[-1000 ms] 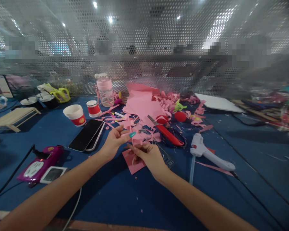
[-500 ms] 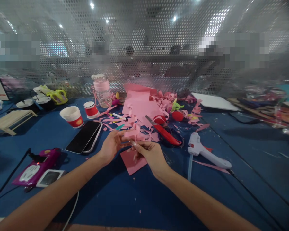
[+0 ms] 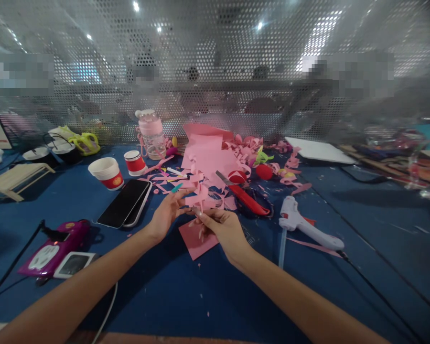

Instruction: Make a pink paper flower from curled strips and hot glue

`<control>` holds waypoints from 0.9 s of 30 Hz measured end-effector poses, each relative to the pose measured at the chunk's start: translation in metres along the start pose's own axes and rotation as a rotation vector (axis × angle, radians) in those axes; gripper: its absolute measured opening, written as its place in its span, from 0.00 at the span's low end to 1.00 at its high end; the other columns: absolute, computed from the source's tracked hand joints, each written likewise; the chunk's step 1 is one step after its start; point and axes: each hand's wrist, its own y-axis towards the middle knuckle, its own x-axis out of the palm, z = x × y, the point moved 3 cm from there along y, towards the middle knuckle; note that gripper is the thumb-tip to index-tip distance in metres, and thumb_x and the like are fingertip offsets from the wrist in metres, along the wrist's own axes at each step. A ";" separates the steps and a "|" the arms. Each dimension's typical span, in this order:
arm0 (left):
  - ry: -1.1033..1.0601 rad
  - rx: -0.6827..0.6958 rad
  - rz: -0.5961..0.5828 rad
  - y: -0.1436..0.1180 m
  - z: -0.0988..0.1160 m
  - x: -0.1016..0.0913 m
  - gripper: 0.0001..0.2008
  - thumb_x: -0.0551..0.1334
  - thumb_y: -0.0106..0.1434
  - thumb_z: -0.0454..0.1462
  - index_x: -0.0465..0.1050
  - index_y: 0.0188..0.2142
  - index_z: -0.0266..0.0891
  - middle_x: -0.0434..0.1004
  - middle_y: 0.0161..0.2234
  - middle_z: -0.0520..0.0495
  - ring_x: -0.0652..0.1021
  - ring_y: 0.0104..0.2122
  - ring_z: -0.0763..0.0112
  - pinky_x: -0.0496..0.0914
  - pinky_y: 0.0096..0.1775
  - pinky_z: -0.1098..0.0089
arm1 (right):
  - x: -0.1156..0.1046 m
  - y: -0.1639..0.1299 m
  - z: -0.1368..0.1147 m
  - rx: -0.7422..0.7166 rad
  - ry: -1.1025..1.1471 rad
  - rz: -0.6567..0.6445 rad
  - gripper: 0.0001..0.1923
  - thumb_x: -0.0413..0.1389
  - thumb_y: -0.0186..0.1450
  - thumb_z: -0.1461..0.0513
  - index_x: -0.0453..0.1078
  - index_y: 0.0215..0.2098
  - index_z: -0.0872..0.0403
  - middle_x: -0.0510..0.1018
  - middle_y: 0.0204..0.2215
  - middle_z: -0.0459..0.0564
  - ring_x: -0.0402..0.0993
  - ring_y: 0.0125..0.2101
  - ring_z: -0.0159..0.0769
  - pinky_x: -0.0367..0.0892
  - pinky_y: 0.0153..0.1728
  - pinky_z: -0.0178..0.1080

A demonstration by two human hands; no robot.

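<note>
A small pink paper piece [image 3: 199,199] sits pinched between both hands above the middle of the blue tabletop [image 3: 208,291]. The left hand [image 3: 166,213] grips its left side with thumb and fingers; the right hand [image 3: 224,229] closes on its lower end. Under them lies a pink sheet [image 3: 195,241]. Near the right are a red knife [image 3: 244,196] and a glue gun [image 3: 306,227]; 2 phones [image 3: 126,203] lie left.

One head-worn camera looks forward and down, close over the blue table [image 3: 186,296], facing a perforated screen [image 3: 215,57].
</note>
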 end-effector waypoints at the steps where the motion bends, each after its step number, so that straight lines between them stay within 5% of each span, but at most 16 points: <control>1: -0.005 -0.006 0.004 0.000 0.000 0.000 0.21 0.55 0.56 0.48 0.73 0.41 0.36 0.72 0.46 0.41 0.73 0.41 0.62 0.65 0.43 0.63 | 0.000 0.000 0.000 0.000 0.002 0.001 0.14 0.63 0.49 0.56 0.76 0.28 0.59 0.78 0.21 0.50 0.66 0.13 0.24 0.66 0.16 0.29; 8: -0.128 -0.135 -0.047 0.002 0.002 0.002 0.26 0.52 0.56 0.52 0.75 0.37 0.33 0.78 0.29 0.41 0.76 0.36 0.59 0.66 0.42 0.61 | -0.001 0.003 0.004 -0.012 0.021 0.002 0.11 0.63 0.49 0.57 0.75 0.25 0.58 0.78 0.20 0.48 0.67 0.12 0.25 0.66 0.15 0.30; 16: -0.220 -0.201 -0.107 0.001 0.002 0.003 0.28 0.49 0.58 0.52 0.74 0.41 0.31 0.79 0.28 0.39 0.77 0.30 0.62 0.66 0.40 0.62 | -0.001 0.002 0.003 0.033 0.039 0.016 0.13 0.64 0.47 0.56 0.72 0.20 0.59 0.77 0.18 0.48 0.67 0.11 0.25 0.65 0.15 0.30; 27: -0.247 -0.233 -0.041 -0.001 0.003 0.005 0.28 0.46 0.61 0.49 0.73 0.42 0.27 0.78 0.28 0.38 0.76 0.36 0.58 0.65 0.43 0.60 | -0.001 0.002 0.003 0.041 0.031 0.007 0.14 0.64 0.48 0.56 0.71 0.19 0.59 0.77 0.18 0.48 0.67 0.11 0.24 0.64 0.15 0.29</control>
